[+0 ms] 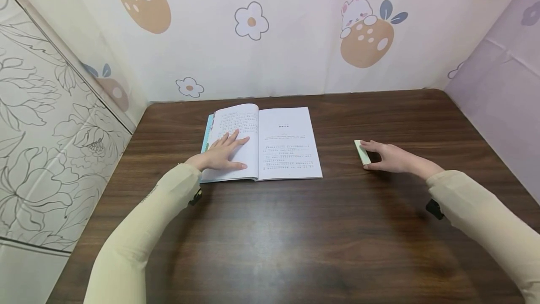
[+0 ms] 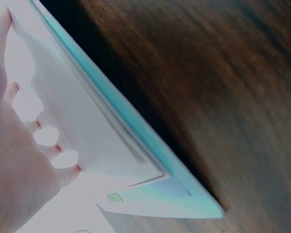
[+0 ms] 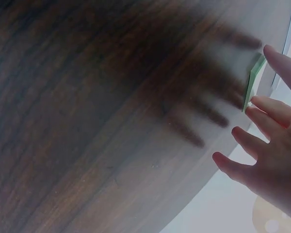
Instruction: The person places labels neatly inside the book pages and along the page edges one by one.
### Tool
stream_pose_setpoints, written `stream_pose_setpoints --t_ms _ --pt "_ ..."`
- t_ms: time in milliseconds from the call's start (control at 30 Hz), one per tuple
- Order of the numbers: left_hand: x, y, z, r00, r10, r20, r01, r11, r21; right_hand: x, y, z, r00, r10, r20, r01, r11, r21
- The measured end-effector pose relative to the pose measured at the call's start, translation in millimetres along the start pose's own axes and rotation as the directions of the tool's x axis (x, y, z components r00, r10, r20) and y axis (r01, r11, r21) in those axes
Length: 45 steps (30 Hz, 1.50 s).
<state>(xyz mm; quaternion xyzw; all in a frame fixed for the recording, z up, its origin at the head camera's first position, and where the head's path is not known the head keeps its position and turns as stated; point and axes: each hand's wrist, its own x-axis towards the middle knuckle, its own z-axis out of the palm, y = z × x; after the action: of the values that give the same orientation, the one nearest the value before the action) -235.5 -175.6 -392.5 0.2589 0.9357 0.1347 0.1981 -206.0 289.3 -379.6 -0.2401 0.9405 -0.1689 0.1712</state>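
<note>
An open book with printed pages and a light blue cover lies on the table. My left hand rests on its left page, fingers spread. That page curves up toward the spine. In the left wrist view, the left hand is over the white page beside the book's edge. To the right of the book, my right hand holds a small pale green pad by its two ends, thumb at the near end and forefinger at the far end. The other fingers of the right hand are spread apart.
The dark wood table runs back to a curtain printed with rabbits and flowers. A flower-patterned panel stands along the left side. A lilac cloth hangs at the right edge.
</note>
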Motion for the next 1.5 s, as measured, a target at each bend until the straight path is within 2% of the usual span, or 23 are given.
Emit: stream_pose_setpoints --t_ms 300,1500 --pt "1.0 -0.2 -2.2 1.0 0.005 -0.004 -0.005 1.0 0.002 2.6 1.6 -3.3 1.0 -0.002 0.002 0.002 1.0 -0.029" --pt "-0.5 0.5 -0.2 1.0 -0.003 0.004 0.003 1.0 -0.003 6.3 5.4 -7.6 0.999 -0.017 0.047 0.018 1.0 -0.011"
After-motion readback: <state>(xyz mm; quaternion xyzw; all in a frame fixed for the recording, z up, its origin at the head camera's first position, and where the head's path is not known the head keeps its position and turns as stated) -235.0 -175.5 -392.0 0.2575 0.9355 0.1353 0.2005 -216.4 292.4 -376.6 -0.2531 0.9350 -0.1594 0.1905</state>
